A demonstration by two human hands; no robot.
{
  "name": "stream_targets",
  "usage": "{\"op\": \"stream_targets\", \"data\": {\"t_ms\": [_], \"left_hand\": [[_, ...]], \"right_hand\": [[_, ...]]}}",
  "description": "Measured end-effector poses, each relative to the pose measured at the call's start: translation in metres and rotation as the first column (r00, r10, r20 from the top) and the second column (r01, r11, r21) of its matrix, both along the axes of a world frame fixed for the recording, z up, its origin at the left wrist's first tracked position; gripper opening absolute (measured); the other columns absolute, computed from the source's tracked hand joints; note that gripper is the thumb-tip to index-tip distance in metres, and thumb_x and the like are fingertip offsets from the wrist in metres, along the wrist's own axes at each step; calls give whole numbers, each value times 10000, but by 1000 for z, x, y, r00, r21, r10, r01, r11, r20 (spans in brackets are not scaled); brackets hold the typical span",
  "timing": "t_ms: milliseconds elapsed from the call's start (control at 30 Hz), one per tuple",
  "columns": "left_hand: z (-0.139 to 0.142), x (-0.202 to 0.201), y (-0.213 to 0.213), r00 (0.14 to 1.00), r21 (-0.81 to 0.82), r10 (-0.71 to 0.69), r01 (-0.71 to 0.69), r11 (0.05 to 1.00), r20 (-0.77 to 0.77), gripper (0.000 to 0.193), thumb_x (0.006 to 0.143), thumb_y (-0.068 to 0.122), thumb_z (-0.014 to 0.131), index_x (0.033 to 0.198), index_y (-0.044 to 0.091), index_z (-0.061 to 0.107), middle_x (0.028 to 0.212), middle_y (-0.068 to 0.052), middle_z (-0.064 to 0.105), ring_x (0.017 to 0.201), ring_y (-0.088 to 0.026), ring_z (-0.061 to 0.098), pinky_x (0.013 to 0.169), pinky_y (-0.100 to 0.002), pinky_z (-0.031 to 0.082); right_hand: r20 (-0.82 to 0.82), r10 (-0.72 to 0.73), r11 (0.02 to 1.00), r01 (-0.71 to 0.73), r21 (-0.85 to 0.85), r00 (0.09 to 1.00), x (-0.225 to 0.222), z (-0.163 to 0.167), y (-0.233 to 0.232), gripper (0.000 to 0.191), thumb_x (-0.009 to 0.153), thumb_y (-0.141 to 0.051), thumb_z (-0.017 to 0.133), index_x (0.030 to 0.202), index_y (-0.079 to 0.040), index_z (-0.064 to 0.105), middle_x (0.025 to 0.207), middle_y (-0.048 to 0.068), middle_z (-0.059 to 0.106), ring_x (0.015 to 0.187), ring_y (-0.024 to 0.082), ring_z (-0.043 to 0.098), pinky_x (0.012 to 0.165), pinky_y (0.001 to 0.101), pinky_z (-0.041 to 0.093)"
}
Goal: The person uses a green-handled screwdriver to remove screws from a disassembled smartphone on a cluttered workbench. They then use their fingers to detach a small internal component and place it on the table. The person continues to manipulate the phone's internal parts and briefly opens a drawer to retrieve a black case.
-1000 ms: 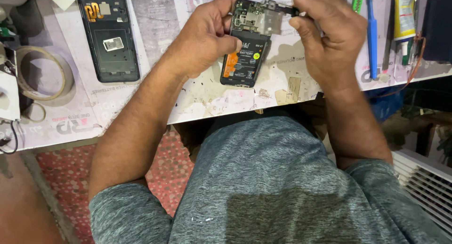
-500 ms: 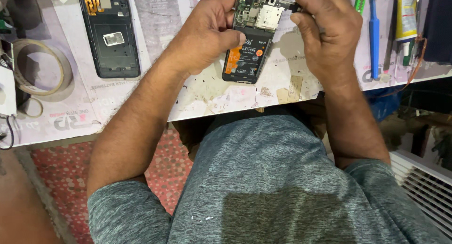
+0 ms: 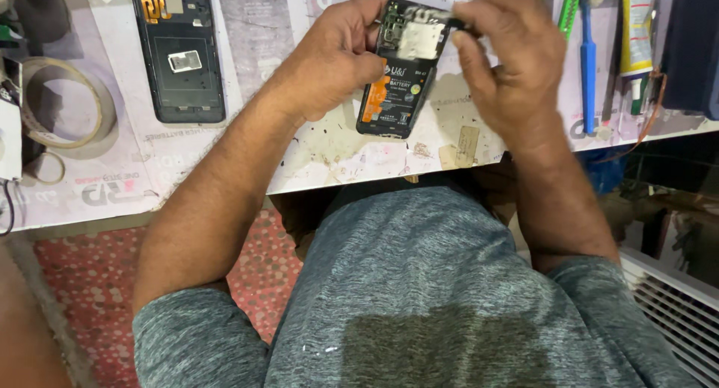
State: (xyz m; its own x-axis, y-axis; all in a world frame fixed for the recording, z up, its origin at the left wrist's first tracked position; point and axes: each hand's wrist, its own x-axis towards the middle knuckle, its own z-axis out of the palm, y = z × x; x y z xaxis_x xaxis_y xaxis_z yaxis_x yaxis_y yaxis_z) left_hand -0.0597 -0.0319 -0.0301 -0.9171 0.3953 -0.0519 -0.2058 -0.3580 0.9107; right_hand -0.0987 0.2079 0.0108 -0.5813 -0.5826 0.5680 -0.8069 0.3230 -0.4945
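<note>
A: Opened phone (image 3: 397,81) held over the near edge of the white worktable (image 3: 329,152), back side up. Rear shell off; black battery with orange label exposed, board area with a pale shield at the top end.

B: Grips?

A: Left hand (image 3: 329,62) wrapped around the phone's left edge, fingers curled shut on the body, thumb on the near side. Right hand (image 3: 509,66) pinched tight on a thin dark tool (image 3: 458,25), tip at the top of the board. Kind of tool: cannot tell, mostly hidden by the fingers.

B: Stage of work?

A: Judged mid-teardown. Done: back cover (image 3: 180,51) removed, lying inside-up on the table well to the left. Left: battery seated in the frame, board and shield in place. Screws out or in: too small to tell.

B: Surroundings?

A: Tape roll (image 3: 64,103) at far left. Blue-handled tool (image 3: 588,55) and a green one (image 3: 569,6) lying to the right, beside a tube (image 3: 638,25). Tabletop scuffed and stained.
</note>
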Motion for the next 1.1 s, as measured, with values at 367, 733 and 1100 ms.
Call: {"op": "stream_targets", "data": {"t_ms": [367,733,1100], "left_hand": [[1,0,1,1000,32,-19,19,999,4,409,841,-133,524,1230,-23,581,1052,-53,718,963,-96,692,859,-261,567],[3,3,4,998,-152,35,-42,987,-51,136,1060,138,599,1122,17,607,938,-5,686,834,-45,634,756,-251,571],[7,3,4,995,-241,39,-59,969,-87,132,1059,105,591,1147,9,614,948,-11,696,851,-48,637,792,-251,568]], "right_hand": [[13,-120,988,119,96,993,11,2,-7,275,971,89,811,1205,3,694,1103,140,633,1005,268,636,847,361,523],[233,-76,997,79,-4,970,9,-7,0,277,1026,39,856,1266,-18,730,1144,115,652,977,183,672,821,274,564],[286,-48,998,57,-24,957,4,-11,1,287,1019,44,848,1274,-33,742,1155,98,651,950,122,655,805,220,554]]}}
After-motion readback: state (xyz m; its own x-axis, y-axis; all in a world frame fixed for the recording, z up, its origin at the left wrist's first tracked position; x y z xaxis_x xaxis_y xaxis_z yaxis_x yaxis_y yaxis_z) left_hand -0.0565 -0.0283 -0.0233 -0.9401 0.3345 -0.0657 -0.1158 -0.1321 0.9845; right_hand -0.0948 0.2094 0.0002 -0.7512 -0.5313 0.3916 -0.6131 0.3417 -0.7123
